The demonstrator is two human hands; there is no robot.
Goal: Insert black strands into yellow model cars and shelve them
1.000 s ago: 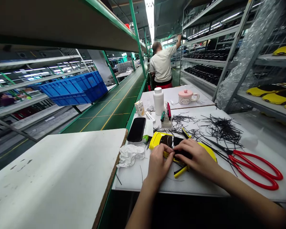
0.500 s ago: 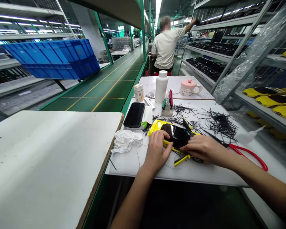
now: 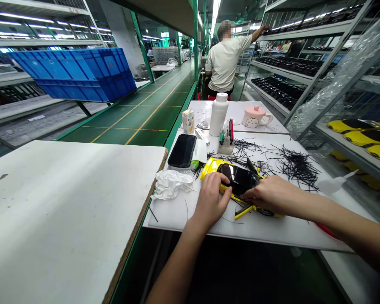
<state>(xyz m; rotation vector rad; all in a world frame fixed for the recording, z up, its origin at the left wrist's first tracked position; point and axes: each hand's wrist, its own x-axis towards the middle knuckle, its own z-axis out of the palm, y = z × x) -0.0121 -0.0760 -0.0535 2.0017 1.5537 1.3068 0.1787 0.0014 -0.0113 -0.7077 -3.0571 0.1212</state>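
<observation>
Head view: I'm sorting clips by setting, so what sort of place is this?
Likely a factory assembly line: a green conveyor belt, shelved yellow model cars, and another yellow model car on the worktable.

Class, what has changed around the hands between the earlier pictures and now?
The right hand moved rightward along the yellow model car, away from the left hand, which opened from a pinch. Both still touch the car. Phone, crumpled tissue and white bottle stayed put.
</observation>
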